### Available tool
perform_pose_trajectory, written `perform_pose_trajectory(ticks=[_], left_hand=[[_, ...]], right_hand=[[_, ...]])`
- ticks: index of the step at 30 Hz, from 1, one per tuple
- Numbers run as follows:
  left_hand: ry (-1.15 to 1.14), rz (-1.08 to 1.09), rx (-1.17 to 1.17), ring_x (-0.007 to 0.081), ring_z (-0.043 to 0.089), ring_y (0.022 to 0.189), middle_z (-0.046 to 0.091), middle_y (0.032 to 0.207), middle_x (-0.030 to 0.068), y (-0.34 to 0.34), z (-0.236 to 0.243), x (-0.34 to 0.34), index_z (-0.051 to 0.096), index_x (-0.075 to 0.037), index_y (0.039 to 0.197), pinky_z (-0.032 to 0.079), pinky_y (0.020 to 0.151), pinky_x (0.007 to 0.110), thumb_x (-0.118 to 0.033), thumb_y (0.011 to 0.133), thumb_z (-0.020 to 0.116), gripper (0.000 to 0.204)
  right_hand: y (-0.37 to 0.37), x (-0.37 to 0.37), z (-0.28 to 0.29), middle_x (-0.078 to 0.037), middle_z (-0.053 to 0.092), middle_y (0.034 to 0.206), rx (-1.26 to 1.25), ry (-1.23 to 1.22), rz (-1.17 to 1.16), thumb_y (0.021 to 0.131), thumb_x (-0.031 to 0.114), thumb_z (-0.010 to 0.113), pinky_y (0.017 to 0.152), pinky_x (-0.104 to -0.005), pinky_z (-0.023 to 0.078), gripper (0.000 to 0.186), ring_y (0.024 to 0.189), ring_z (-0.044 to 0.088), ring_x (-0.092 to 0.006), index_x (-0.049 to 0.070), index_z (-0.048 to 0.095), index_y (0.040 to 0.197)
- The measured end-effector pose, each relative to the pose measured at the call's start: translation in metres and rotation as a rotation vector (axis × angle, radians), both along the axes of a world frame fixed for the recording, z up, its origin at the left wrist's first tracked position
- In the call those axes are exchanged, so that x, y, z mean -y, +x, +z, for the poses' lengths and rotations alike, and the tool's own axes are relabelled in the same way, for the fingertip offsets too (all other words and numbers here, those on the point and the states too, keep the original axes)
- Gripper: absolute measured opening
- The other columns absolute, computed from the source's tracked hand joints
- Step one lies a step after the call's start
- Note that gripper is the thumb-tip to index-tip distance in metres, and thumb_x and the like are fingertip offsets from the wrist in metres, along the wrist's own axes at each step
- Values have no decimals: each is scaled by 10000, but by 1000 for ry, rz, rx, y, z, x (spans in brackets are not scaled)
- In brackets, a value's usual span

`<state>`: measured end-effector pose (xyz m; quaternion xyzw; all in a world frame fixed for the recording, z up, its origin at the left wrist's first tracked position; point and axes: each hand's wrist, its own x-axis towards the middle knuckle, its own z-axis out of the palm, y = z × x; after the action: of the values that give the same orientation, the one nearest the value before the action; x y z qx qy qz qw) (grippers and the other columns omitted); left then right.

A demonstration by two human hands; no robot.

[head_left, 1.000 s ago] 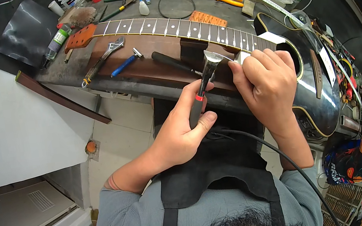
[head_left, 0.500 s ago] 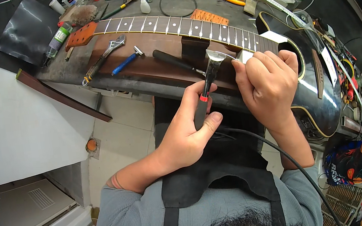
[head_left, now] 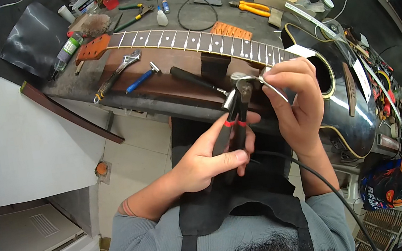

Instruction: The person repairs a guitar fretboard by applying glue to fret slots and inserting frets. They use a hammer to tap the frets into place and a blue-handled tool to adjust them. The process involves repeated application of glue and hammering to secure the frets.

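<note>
Bench (head_left: 226, 11): carrying guitar (head_left: 340, 113), neck (head_left: 189, 40) running left.
Left hand (head_left: 205, 158): gripping pliers (head_left: 244, 91), fingers curling loosely round handles, thumb lying across.
Right hand (head_left: 299, 96): pinching, thumb nearly meeting fingers.
Silver strip (head_left: 274, 88): running past right fingertips beside pliers' head, hanging near neck.

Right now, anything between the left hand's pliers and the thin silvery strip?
Nothing visible: the pliers in the left hand have their head right by the strip, which the right hand pinches. Whether they touch is unclear.
</note>
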<state>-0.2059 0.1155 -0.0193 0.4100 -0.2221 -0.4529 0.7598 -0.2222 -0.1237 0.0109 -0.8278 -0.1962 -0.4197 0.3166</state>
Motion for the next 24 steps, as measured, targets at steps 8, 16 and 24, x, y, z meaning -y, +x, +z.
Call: perform_pose_trajectory(ticks=[8, 16, 24], left_hand=[[23, -204, 128, 183, 677, 923, 695, 1164, 125, 16, -3, 0, 356, 9, 1707, 572, 836, 308, -126, 1019, 637, 755], [3, -399, -128, 268, 754, 967, 680, 1367, 256, 25, 10, -11, 283, -37, 1747, 658, 858, 374, -34, 913, 584, 887], [303, 29, 341, 80, 580, 1048, 654, 1350, 76, 16, 30, -7, 408, -49, 1709, 484, 946, 250, 2, 881, 608, 853]], right_hand=[[-1, 0, 9, -66, 821, 1107, 151, -160, -2, 889, -23, 802, 1007, -444, 480, 338, 946, 775, -237, 121, 675, 1168], [-6, -3, 13, -92, 812, 1017, 84, 37, 39, 953, -88, 735, 959, -445, 560, 265, 868, 776, -244, 75, 661, 1148], [-26, -14, 28, -9, 714, 870, -342, 517, -71, 1071, -9, 685, 648, -204, 459, 80, 742, 587, -6, -10, 659, 1148]])
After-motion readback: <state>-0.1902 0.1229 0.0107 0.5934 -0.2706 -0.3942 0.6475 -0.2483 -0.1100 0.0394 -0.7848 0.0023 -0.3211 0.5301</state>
